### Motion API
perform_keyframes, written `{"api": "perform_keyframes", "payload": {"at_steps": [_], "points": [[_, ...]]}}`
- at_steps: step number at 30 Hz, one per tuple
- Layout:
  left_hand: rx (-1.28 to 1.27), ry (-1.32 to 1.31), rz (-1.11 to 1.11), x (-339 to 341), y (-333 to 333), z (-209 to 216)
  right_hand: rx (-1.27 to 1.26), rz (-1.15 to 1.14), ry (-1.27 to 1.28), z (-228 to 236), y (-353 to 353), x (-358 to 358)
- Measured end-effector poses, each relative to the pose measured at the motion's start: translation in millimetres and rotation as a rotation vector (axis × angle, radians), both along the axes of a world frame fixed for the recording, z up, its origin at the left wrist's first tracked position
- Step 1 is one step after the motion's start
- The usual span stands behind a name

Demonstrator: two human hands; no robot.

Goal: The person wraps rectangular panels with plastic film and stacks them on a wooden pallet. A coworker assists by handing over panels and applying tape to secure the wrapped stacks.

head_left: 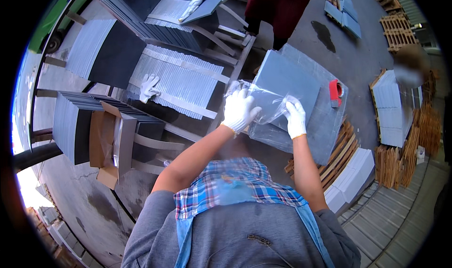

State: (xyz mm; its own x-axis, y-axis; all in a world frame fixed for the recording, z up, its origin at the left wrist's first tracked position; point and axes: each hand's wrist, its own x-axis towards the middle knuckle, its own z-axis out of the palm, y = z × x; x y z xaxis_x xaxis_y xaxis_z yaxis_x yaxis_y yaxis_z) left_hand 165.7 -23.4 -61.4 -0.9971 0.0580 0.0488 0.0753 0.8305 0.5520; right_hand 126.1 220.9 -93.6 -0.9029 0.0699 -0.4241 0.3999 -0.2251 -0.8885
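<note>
Both my hands wear white gloves. A crumpled clear plastic bag (270, 104) stretches between them, over the near left part of a grey flat panel (292, 79). My left hand (241, 110) is closed on the bag's left side, its thumb toward the right. The bag's right edge is pinched in my right hand (295, 115). Under the panel lies a larger sheet wrapped in plastic (313, 138). A red tape dispenser (335, 93) rests on that wrapped sheet, right of the panel.
Slatted racks on the left hold several stacks of grey panels (176, 75), with a white glove (149, 87) on one. An open cardboard box (123, 138) stands nearer. A person in dark red (278, 9) handles another panel (205, 6) beyond. Wooden pallets (395, 30) stand right.
</note>
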Motion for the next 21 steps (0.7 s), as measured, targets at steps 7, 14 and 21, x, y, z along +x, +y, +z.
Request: {"api": "perform_keyframes", "payload": {"at_steps": [7,14,21], "points": [[0.020,-0.074,-0.105,-51,58,-34,0.029,-0.016,-0.112,-24,59,-13],[-0.139,-0.114,-0.176,-54,87,-47,1.057,0.007,0.321,4,101,-40],[-0.139,0.083,-0.155,-57,93,-61,1.298,0.922,0.815,31,55,-63]]}}
